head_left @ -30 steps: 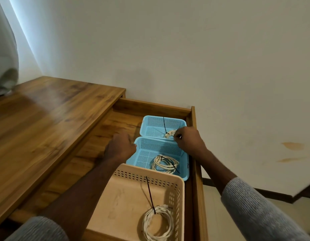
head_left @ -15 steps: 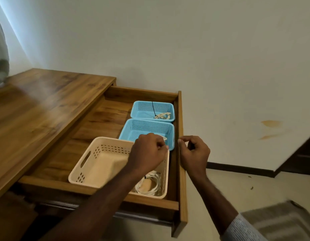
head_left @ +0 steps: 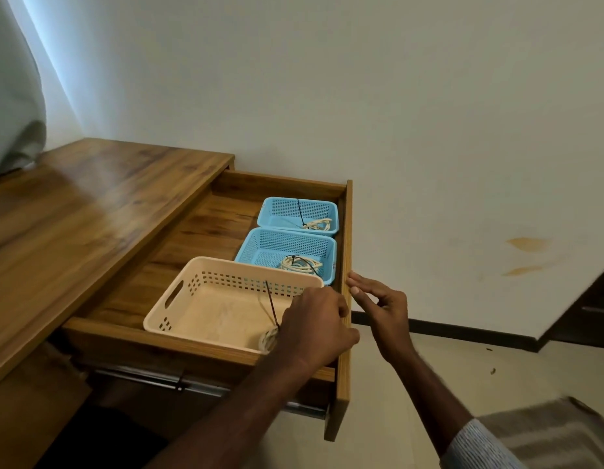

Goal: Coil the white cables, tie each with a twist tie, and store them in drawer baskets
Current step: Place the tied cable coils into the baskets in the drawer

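1. Left hand [head_left: 314, 324] hangs over the near right corner of the beige perforated plastic basket [head_left: 179, 296], knuckles up and fingers curled under; whether they grip the basket rim or hold nothing I cannot tell, since the back of the hand hides them.
2. Right hand [head_left: 383, 308] is just outside the open wooden drawer [head_left: 347, 231], fingers loosely extended and apart, fingertips touching or almost touching the drawer's front panel; it holds nothing.
3. Under the left hand, a coiled white cable [head_left: 267, 340] with a black tie [head_left: 272, 308] standing up from it lies in the beige basket's near corner.
4. Beyond it, the nearer light-blue mesh plastic basket [head_left: 260, 248] holds a second tied white coil [head_left: 301, 264], and the farther light-blue mesh basket [head_left: 280, 208] holds a third tied white coil [head_left: 317, 224], all in a row along the drawer's front panel.
5. Judging by this, coiling, tying and storing look finished; the step in hand seems to be settling the last basket.
6. Next move probably calls for lifting both hands clear of the rim, then pushing the drawer front toward the brown wooden desk [head_left: 74, 211], keeping fingers out of the closing gap.
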Available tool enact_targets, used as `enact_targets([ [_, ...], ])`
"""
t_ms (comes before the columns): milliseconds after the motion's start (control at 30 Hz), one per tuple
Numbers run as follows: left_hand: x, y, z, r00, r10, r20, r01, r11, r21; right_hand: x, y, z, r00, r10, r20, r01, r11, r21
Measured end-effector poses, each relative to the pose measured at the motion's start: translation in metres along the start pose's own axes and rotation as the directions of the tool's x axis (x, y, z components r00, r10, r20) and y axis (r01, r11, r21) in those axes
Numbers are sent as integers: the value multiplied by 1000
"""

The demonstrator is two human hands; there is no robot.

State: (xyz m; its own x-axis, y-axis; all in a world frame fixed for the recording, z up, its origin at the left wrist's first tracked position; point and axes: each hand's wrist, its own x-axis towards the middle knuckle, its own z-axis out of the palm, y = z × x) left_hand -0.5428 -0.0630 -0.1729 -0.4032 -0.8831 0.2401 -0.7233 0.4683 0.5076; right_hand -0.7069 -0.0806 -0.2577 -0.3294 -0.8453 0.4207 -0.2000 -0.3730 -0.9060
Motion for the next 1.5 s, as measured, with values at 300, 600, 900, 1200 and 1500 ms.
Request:
enact_targets([
  [300, -6, -34, -30, 997, -75, -19, 75, 996, 40, 19, 3, 36, 965, -220, 142, 240, 961, -140],
  [600, -19, -89, -74, 980, -163, -110, 178, 973, 144, 37, 7, 114, 927, -289, 240, 328, 934, -139],
  [900, -25, -147, -117, 934, -291, -208, 337, 911, 239, 59, 1, 193, 825, -394, 406, 502, 840, -205],
  [1200, -33, -199, -142, 854, -350, -385, 477, 823, 310, 75, -11, 261, 765, -398, 507, 571, 783, -247],
  [1500, -32, -224, -166, 842, -329, -428, 530, 649, 546, 99, -21, 306, 678, -342, 651, 659, 676, -330],
])
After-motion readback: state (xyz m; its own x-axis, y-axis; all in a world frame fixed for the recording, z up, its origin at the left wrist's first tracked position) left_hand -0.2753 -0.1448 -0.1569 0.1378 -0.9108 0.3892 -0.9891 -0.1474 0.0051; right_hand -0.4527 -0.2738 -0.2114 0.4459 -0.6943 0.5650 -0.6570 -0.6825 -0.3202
